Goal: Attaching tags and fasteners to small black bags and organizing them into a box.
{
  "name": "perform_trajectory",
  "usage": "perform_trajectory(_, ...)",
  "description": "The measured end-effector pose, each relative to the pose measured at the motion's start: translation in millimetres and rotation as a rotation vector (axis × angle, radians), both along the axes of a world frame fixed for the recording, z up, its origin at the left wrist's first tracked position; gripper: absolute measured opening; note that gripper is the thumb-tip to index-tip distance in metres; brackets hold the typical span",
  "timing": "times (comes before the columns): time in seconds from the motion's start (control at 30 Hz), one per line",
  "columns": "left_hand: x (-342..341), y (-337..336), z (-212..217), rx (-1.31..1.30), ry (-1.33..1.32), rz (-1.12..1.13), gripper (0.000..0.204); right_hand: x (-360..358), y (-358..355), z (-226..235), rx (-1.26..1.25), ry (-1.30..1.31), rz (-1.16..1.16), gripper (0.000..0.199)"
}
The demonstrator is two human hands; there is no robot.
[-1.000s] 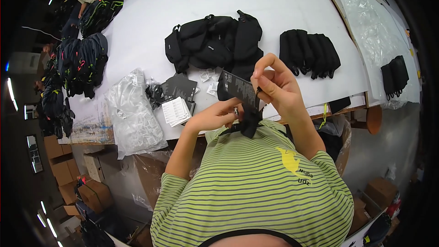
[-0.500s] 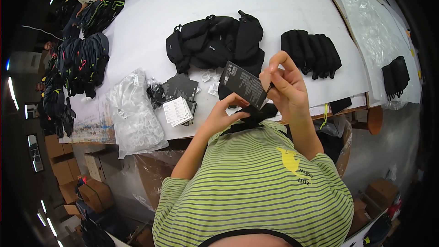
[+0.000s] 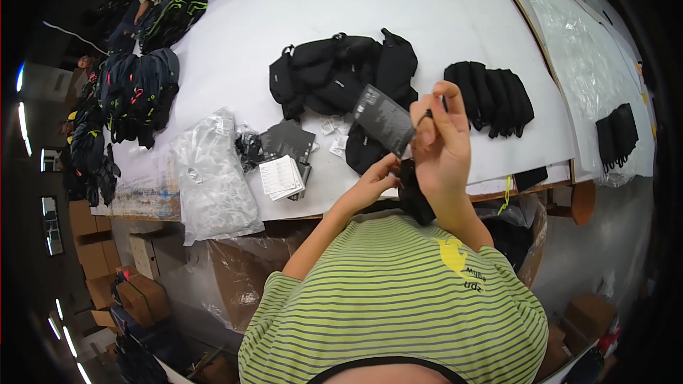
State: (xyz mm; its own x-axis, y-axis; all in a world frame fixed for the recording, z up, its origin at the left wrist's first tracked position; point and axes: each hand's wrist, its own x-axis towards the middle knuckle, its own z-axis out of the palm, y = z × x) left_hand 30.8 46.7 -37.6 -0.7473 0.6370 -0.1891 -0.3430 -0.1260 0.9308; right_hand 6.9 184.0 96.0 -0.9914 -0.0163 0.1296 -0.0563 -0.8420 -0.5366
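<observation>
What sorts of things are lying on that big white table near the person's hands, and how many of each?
Heap of black bags: 1
Row of folded black items: 1
Stack of white paper tags: 1
Pile of clear plastic bags: 1
Dark card, held up by the right hand: 1
Total: 5

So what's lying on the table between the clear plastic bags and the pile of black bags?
In the head view, between the clear plastic bags and the pile of black bags lie a dark card stack and white tags.
</observation>
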Motion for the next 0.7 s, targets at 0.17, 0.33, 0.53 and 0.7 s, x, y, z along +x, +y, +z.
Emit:
perform_trajectory(0.17,-0.8,-5.1,-26.5,-0.101,0.276,-0.132,0.030,-3.7,9.7,-6.6,-0.012,-0.058,-0.097,0.013)
perform_trajectory(0.33,-3.0,-2.9,-4.4,0.064,0.114,0.020,0.023,-9.5,14.8,-5.4,-0.006,0.011,-0.091,0.010)
perform_trajectory(0.53,7.5,-6.2,-11.7,0.066,-0.048,0.112,0.018,-11.3,24.6,-6.3,0.004,0.092,-0.088,0.009)
perform_trajectory(0.7,13.6,-6.5,-12.4,0.106,-0.005,0.210,0.019,-8.7,43.5,-15.6,0.209,0.125,-0.135,0.009)
